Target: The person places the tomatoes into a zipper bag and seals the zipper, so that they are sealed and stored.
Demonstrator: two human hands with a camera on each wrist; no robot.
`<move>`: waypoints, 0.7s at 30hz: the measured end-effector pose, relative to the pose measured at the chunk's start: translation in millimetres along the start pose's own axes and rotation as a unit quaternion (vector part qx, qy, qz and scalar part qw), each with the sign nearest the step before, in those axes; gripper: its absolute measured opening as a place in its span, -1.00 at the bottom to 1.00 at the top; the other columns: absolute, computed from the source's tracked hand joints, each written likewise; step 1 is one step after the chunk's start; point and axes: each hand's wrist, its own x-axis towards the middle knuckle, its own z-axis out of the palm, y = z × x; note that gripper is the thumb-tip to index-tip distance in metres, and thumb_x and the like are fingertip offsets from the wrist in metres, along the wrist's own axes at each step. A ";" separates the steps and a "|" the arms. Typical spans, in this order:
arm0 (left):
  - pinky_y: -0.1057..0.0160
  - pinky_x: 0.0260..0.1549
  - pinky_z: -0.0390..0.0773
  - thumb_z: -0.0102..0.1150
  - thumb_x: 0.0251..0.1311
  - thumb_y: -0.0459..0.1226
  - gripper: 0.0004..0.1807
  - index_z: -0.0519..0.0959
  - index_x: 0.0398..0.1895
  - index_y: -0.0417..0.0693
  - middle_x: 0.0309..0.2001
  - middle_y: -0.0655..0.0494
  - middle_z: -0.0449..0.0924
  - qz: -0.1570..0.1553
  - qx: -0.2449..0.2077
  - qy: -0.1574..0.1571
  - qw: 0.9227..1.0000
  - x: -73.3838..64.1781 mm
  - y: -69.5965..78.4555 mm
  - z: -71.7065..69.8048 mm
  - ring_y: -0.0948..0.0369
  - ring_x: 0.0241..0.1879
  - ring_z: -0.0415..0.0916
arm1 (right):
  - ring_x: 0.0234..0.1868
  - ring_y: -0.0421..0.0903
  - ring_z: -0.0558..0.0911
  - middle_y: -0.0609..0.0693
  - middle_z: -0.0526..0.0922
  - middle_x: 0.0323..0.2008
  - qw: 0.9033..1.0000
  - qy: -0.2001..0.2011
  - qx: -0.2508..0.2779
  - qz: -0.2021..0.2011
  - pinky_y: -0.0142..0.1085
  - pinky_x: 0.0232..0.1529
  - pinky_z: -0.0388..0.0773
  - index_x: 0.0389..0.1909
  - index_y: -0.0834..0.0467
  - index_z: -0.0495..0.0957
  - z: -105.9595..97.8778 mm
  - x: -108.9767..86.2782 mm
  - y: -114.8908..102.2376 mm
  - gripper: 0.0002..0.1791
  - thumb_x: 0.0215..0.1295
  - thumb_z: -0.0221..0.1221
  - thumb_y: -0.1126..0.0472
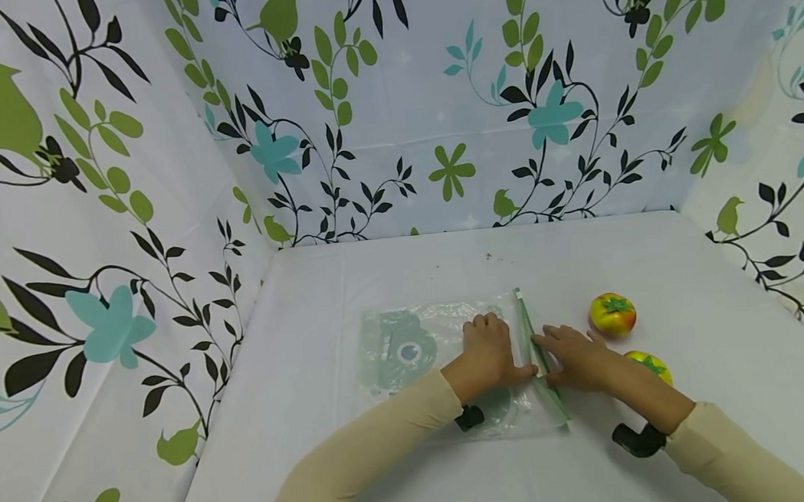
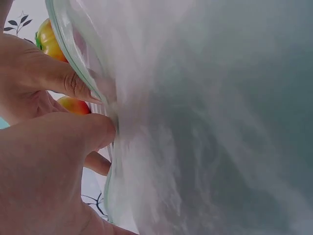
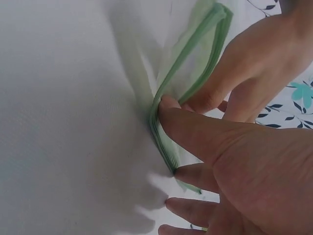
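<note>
The clear plastic bag with a green zip strip (image 1: 444, 325) lies mid-worktop (image 1: 308, 303). The left hand (image 1: 487, 357) and right hand (image 1: 577, 359) pinch the strip, its mouth apparently only partly parted. Two round red-yellow fruits (image 1: 612, 315) (image 1: 647, 365) remain outside, towards the right edge.

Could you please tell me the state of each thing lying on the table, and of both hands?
Clear plastic bag with green closure strips: lying down, strips partly parted.
Flat grey-green item: inside the bag.
Farther round red-and-yellow fruit with green top: whole on its visible side.
Nearer round fruit: partly hidden.
Left hand: pinching at the strips.
Right hand: pinching at the strips.
</note>
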 end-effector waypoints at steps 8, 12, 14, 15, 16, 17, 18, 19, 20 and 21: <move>0.16 0.33 0.42 -0.22 0.26 0.59 0.15 0.19 0.64 -0.04 0.50 0.06 0.33 0.016 0.012 0.005 1.000 -6.3 -10.2 5.6 0.14 0.41 0.36 | 0.47 0.51 0.31 0.42 0.37 0.47 1.000 -0.019 -0.009 0.018 0.62 0.31 0.09 0.48 0.22 0.44 0.5 5.8 0.8 -0.11 0.23 0.48 -0.13; 0.13 0.36 0.41 -0.11 0.26 0.56 0.18 0.10 0.68 -0.06 0.51 0.02 0.32 0.014 -0.002 0.013 1.000 -10.1 -17.1 4.7 0.11 0.43 0.35 | 0.47 0.51 0.31 0.44 0.36 0.47 1.000 -0.023 -0.014 0.015 0.61 0.31 0.12 0.47 0.24 0.45 -2.0 6.7 -0.4 -0.11 0.23 0.48 -0.11; 0.10 0.37 0.40 -0.06 0.24 0.54 0.19 0.07 0.70 -0.07 0.51 0.01 0.32 0.009 -0.014 0.013 1.000 -11.7 -20.8 5.0 0.10 0.44 0.35 | 0.47 0.52 0.30 0.45 0.36 0.47 0.999 -0.026 -0.014 0.014 0.60 0.31 0.12 0.47 0.24 0.45 -3.9 6.6 -1.6 -0.11 0.22 0.49 -0.10; 0.09 0.37 0.40 -0.04 0.24 0.54 0.21 0.06 0.70 -0.06 0.51 0.01 0.32 0.006 -0.016 0.012 1.000 -12.4 -22.8 5.3 0.09 0.45 0.34 | 0.48 0.52 0.30 0.45 0.35 0.47 0.999 -0.027 -0.014 0.014 0.60 0.32 0.12 0.47 0.24 0.45 -4.7 6.6 -2.0 -0.11 0.22 0.49 -0.10; 0.07 0.37 0.41 -0.03 0.22 0.55 0.22 0.05 0.71 -0.06 0.51 0.01 0.31 0.002 -0.017 0.009 1.000 -13.3 -24.9 5.4 0.09 0.45 0.34 | 0.48 0.53 0.29 0.46 0.35 0.47 0.999 -0.028 -0.012 0.014 0.60 0.32 0.11 0.47 0.24 0.45 -5.3 6.6 -2.5 -0.11 0.22 0.49 -0.09; 0.04 0.35 0.42 -0.01 0.21 0.54 0.22 0.06 0.70 -0.06 0.51 0.01 0.31 -0.002 -0.020 0.006 1.000 -14.6 -27.4 5.5 0.08 0.45 0.34 | 0.48 0.53 0.29 0.46 0.34 0.48 0.999 -0.029 -0.010 0.015 0.60 0.32 0.11 0.47 0.24 0.45 -5.7 6.6 -2.8 -0.11 0.21 0.49 -0.09; 0.02 0.33 0.43 0.01 0.19 0.55 0.23 0.08 0.70 -0.06 0.50 0.00 0.32 -0.006 -0.021 0.001 1.000 -16.1 -29.9 5.5 0.07 0.44 0.35 | 0.48 0.53 0.29 0.46 0.34 0.48 0.999 -0.030 -0.010 0.015 0.60 0.32 0.10 0.47 0.24 0.45 -5.9 6.5 -3.2 -0.11 0.21 0.50 -0.09; -0.01 0.31 0.45 0.03 0.18 0.55 0.22 0.10 0.68 -0.07 0.50 0.00 0.32 -0.011 -0.026 -0.005 1.000 -17.8 -32.7 5.3 0.06 0.43 0.35 | 0.48 0.53 0.28 0.45 0.34 0.48 0.999 -0.031 -0.009 0.016 0.60 0.32 0.10 0.47 0.24 0.45 -5.9 6.4 -3.5 -0.11 0.21 0.49 -0.10; -0.03 0.30 0.46 0.04 0.17 0.55 0.22 0.13 0.67 -0.08 0.49 -0.01 0.32 -0.014 -0.030 -0.012 0.999 -19.7 -35.7 4.6 0.05 0.43 0.35 | 0.48 0.53 0.28 0.45 0.33 0.49 0.999 -0.031 -0.009 0.016 0.60 0.33 0.10 0.47 0.23 0.45 -5.8 6.3 -3.5 -0.11 0.21 0.49 -0.10; -0.05 0.28 0.47 0.06 0.16 0.54 0.21 0.16 0.65 -0.09 0.48 -0.02 0.33 -0.017 -0.038 -0.018 0.999 -21.5 -38.9 4.1 0.04 0.42 0.36 | 0.48 0.53 0.28 0.45 0.33 0.49 0.999 -0.030 -0.010 0.016 0.60 0.32 0.09 0.47 0.23 0.45 -5.5 6.4 -3.3 -0.11 0.21 0.49 -0.10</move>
